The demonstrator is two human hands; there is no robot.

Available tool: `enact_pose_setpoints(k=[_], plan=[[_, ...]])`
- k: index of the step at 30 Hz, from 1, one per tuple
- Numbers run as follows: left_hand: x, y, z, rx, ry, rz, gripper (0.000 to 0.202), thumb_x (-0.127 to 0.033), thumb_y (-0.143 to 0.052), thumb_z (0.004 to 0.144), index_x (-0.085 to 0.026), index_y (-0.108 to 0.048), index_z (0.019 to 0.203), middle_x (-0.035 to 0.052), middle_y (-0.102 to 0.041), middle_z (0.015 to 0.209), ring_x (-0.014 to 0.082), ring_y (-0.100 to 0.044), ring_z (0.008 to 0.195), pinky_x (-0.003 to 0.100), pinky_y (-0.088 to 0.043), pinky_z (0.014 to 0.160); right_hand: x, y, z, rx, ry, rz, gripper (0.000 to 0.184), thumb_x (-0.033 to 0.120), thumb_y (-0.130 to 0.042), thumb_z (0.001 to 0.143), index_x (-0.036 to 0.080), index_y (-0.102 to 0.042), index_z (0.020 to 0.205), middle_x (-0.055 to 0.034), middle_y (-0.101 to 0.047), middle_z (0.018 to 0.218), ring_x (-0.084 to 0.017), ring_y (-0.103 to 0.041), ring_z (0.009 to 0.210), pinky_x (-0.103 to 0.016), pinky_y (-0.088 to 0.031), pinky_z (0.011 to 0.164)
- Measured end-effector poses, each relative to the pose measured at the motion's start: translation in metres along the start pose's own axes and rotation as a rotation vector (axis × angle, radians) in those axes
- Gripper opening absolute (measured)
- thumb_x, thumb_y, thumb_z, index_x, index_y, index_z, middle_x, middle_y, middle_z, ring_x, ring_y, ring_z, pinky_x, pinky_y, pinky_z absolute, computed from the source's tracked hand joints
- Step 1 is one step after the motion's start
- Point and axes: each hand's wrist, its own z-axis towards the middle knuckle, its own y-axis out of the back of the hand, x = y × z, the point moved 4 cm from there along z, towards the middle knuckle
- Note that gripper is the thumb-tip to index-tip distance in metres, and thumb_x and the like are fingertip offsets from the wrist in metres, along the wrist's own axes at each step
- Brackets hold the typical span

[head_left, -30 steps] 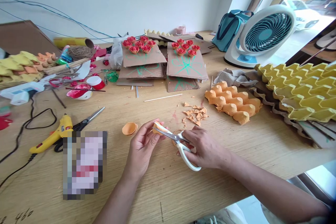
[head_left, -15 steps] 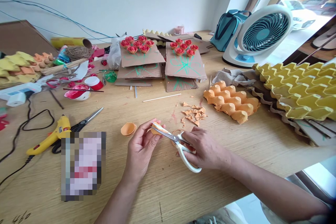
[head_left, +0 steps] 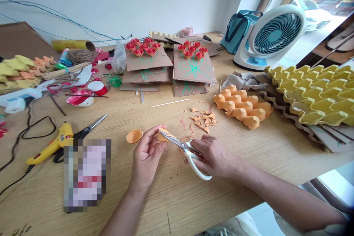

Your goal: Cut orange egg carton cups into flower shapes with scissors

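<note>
Between the thumb and fingers of my left hand [head_left: 148, 153] is a small orange egg-carton cup [head_left: 163, 135]. My right hand [head_left: 217, 156] grips white-handled scissors [head_left: 197, 166], whose blades lie across the cup, nearly closed. A trimmed orange cup [head_left: 134, 136] stands on the table just left of my left hand. Partly hidden behind the scissors and my right hand is another round orange piece [head_left: 183, 142]. Torn orange carton scraps [head_left: 204, 120] lie beyond my right hand.
An orange egg-carton piece [head_left: 243, 105] and stacked yellow egg trays [head_left: 318, 92] lie to the right. Cardboard sheets [head_left: 193, 70] carry red carton flowers [head_left: 188, 54]. On the left are a yellow glue gun [head_left: 52, 145], black-handled scissors [head_left: 91, 127] and a blurred-out object [head_left: 87, 175]. A fan [head_left: 276, 37] stands at the back right.
The scissor blades have closed further on the cup in my left hand. The whole view has shifted slightly; the things on the table keep their places.
</note>
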Motion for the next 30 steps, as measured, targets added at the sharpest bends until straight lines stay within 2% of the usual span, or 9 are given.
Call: enact_pose_setpoints(k=[4, 10, 13, 17, 20, 24, 27, 30], plan=[[-0.002, 0.001, 0.000, -0.017, -0.048, 0.010, 0.037, -0.026, -0.075, 0.084, -0.025, -0.066, 0.121, 0.0085, -0.067, 0.132, 0.0222, -0.065, 0.117, 0.034, -0.053, 0.099, 0.000, -0.001, -0.001, -0.008, 0.006, -0.006, 0.035, 0.044, -0.045, 0.101, 0.020, -0.047, 0.076, 0.0026, -0.050, 0.065, -0.012, -0.031, 0.051, -0.029, -0.030, 0.062], [-0.001, 0.003, -0.001, -0.034, -0.037, -0.004, 0.039, -0.025, -0.075, 0.084, -0.025, -0.065, 0.122, 0.0079, -0.067, 0.133, 0.0225, -0.061, 0.124, 0.034, -0.050, 0.104, 0.000, -0.001, -0.001, -0.008, 0.007, 0.014, 0.036, 0.044, -0.043, 0.102, 0.020, -0.046, 0.076, 0.0017, -0.051, 0.065, -0.012, -0.033, 0.052, -0.028, -0.030, 0.062], [0.000, 0.004, 0.000, -0.033, -0.006, -0.076, 0.038, -0.025, -0.074, 0.085, -0.026, -0.065, 0.122, 0.0079, -0.065, 0.135, 0.0230, -0.060, 0.126, 0.029, -0.054, 0.095, -0.003, -0.001, 0.000, -0.028, -0.024, 0.053, 0.036, 0.045, -0.042, 0.103, 0.021, -0.044, 0.075, 0.0017, -0.050, 0.064, -0.012, -0.035, 0.053, -0.028, -0.029, 0.061], [0.001, 0.000, 0.002, 0.011, 0.093, -0.200, 0.041, -0.028, -0.074, 0.084, -0.027, -0.063, 0.124, 0.0087, -0.065, 0.136, 0.0256, -0.060, 0.126, 0.024, -0.056, 0.078, -0.011, 0.002, 0.003, -0.093, -0.146, 0.156, 0.039, 0.047, -0.048, 0.100, 0.023, -0.036, 0.071, 0.0044, -0.040, 0.060, -0.012, -0.035, 0.055, -0.026, -0.027, 0.057], [0.003, -0.003, 0.002, 0.045, 0.183, -0.216, 0.046, -0.030, -0.076, 0.083, -0.026, -0.062, 0.126, 0.0095, -0.064, 0.136, 0.0257, -0.063, 0.121, 0.026, -0.056, 0.078, -0.013, 0.005, 0.005, -0.089, -0.206, 0.255, 0.038, 0.045, -0.052, 0.097, 0.022, -0.036, 0.071, 0.0053, -0.039, 0.061, -0.011, -0.035, 0.055, -0.024, -0.028, 0.056], [0.007, -0.003, 0.000, 0.076, 0.198, -0.110, 0.052, -0.032, -0.077, 0.082, -0.025, -0.059, 0.131, 0.0086, -0.064, 0.135, 0.0240, -0.064, 0.119, 0.029, -0.056, 0.088, -0.015, 0.008, 0.005, -0.035, -0.283, 0.389, 0.033, 0.044, -0.058, 0.093, 0.021, -0.043, 0.075, 0.0045, -0.044, 0.066, -0.011, -0.039, 0.059, -0.023, -0.032, 0.056], [0.008, -0.002, -0.001, 0.090, 0.136, 0.035, 0.052, -0.032, -0.076, 0.082, -0.025, -0.059, 0.131, 0.0081, -0.064, 0.133, 0.0244, -0.061, 0.122, 0.034, -0.053, 0.098, -0.017, 0.009, 0.004, 0.038, -0.329, 0.510, 0.028, 0.044, -0.055, 0.094, 0.020, -0.050, 0.081, 0.0029, -0.049, 0.072, -0.012, -0.044, 0.065, -0.023, -0.035, 0.058], [0.004, -0.002, -0.002, 0.113, 0.027, 0.200, 0.044, -0.030, -0.071, 0.085, -0.025, -0.061, 0.128, 0.0074, -0.062, 0.132, 0.0243, -0.059, 0.125, 0.037, -0.050, 0.104, -0.020, 0.010, 0.004, 0.077, -0.343, 0.579, 0.030, 0.046, -0.052, 0.095, 0.019, -0.053, 0.082, 0.0025, -0.050, 0.073, -0.012, -0.044, 0.065, -0.023, -0.036, 0.057]])
